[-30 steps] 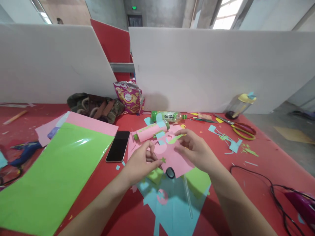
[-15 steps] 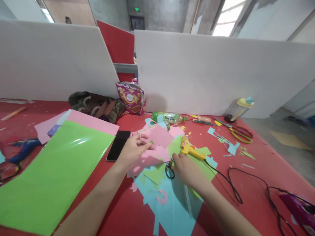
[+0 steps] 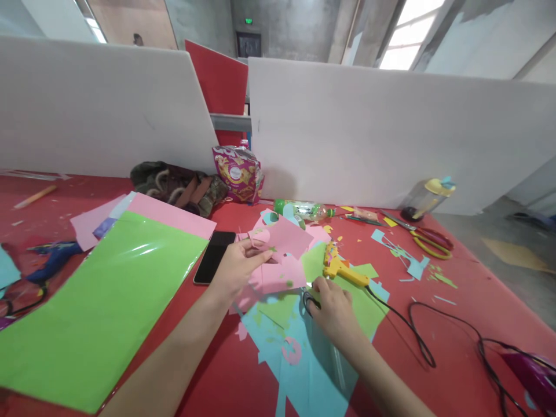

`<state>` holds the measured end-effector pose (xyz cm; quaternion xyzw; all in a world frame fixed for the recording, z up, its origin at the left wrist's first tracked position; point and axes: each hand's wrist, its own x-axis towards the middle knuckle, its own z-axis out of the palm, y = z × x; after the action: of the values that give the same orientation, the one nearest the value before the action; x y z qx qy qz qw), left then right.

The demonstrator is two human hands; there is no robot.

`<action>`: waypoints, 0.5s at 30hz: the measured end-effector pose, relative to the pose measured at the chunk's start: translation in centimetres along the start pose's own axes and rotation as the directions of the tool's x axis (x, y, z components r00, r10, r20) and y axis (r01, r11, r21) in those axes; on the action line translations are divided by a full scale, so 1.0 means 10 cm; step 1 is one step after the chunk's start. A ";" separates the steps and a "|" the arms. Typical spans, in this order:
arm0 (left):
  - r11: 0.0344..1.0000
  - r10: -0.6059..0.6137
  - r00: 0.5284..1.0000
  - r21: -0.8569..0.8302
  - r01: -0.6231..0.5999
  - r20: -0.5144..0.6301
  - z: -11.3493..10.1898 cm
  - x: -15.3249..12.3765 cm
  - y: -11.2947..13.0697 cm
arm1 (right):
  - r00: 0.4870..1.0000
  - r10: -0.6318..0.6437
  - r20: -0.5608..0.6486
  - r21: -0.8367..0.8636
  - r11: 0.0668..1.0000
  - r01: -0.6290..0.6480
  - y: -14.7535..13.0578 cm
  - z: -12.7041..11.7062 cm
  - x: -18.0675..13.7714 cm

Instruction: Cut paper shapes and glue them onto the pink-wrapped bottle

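My left hand (image 3: 234, 266) is closed in a pinch on a small green paper piece (image 3: 273, 249), held over pink paper (image 3: 293, 237). To its right, my right hand (image 3: 332, 304) is closed on small scissors (image 3: 309, 304); their black handle loop shows at the fingers and the blades are mostly hidden. A yellow glue gun (image 3: 345, 271) lies just beyond that hand on green and blue sheets. Under the hands spread a light blue sheet (image 3: 299, 376) and several green scraps. A ring-shaped pink cutout (image 3: 292, 351) rests on the blue sheet.
Left of the hands lie a black phone (image 3: 215, 258) and a large green sheet (image 3: 99, 301). Farther back are a snack bag (image 3: 238, 174), a green-labelled bottle (image 3: 302, 209) and larger scissors (image 3: 430, 240). A black cord (image 3: 421, 347) crosses the right side; white boards (image 3: 369, 133) stand behind.
My right hand has shifted slightly and its fingers now cover more of the scissors' handle. My left hand keeps its pinch on the green piece. The whole view has shifted a little.
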<state>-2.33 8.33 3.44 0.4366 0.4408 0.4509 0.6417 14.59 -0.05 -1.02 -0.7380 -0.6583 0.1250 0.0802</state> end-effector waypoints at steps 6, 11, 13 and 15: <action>0.968 -0.055 0.997 -0.247 0.041 -0.052 0.03 -0.01 0.02 | 0.998 -0.052 0.047 0.633 0.774 0.011 0.01 0.01 -0.03; 0.941 -0.097 0.993 -0.332 0.068 -0.071 0.04 -0.03 0.06 | 0.996 -0.084 0.008 0.895 0.445 0.030 -0.01 0.01 -0.05; 0.937 -0.107 0.992 -0.342 0.076 -0.073 0.05 -0.03 0.07 | 0.994 -0.094 -0.048 0.890 0.447 0.086 0.00 -0.02 -0.06; 0.940 -0.100 0.992 -0.334 0.070 -0.074 0.05 -0.03 0.07 | 0.987 -0.136 -0.085 0.854 0.500 0.143 0.00 -0.06 -0.08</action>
<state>-2.01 8.09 4.29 0.2824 0.4058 0.5095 0.7043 14.71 -0.82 -0.37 -0.5469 -0.5676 0.4241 0.4460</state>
